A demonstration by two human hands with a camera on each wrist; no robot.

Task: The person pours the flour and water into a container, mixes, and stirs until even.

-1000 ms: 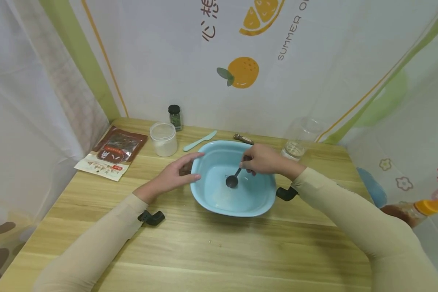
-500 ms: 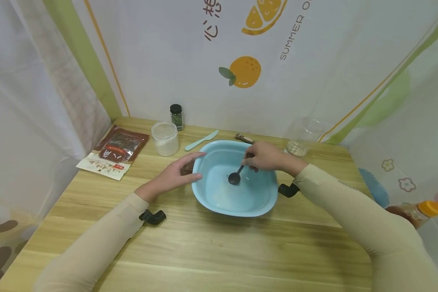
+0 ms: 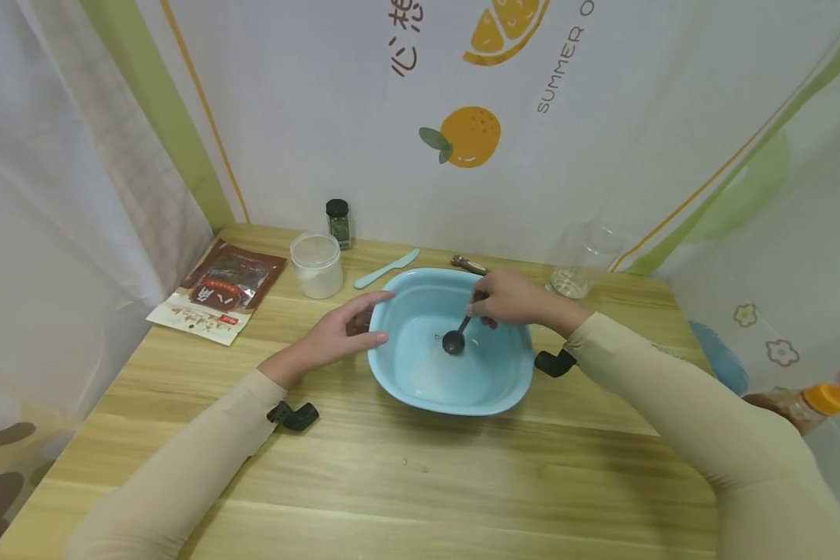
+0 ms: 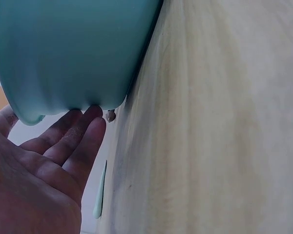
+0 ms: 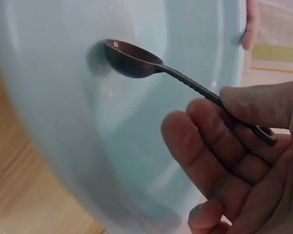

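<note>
A light blue plastic basin (image 3: 420, 389) stands on the wooden table. My left hand (image 3: 325, 336) holds its left side, with thumb and index finger over the rim. In the left wrist view, other fingers (image 4: 85, 146) touch the basin's outer wall. My right hand (image 3: 511, 298) reaches over the far right part of the basin. Between thumb and fingers it pinches the handle of a small dark measuring spoon (image 5: 134, 62). The spoon's round bowl is held inside the basin, open side up, with something dark and glossy showing in it. Whitish residue (image 3: 430, 377) shows on the basin floor.
Behind the basin lie a mint-green spreader (image 3: 386, 269) and a brown-handled tool (image 3: 467, 264). A jar of white powder (image 3: 316, 268), a dark-capped spice bottle (image 3: 338, 224) and a brown food packet (image 3: 220, 289) are at left. A clear glass jar (image 3: 570, 280) stands back right, a yellow-capped bottle (image 3: 805, 406) farther right.
The spoon has shifted slightly right and up within the basin, moved by my right hand. My left hand keeps its place at the rim.
</note>
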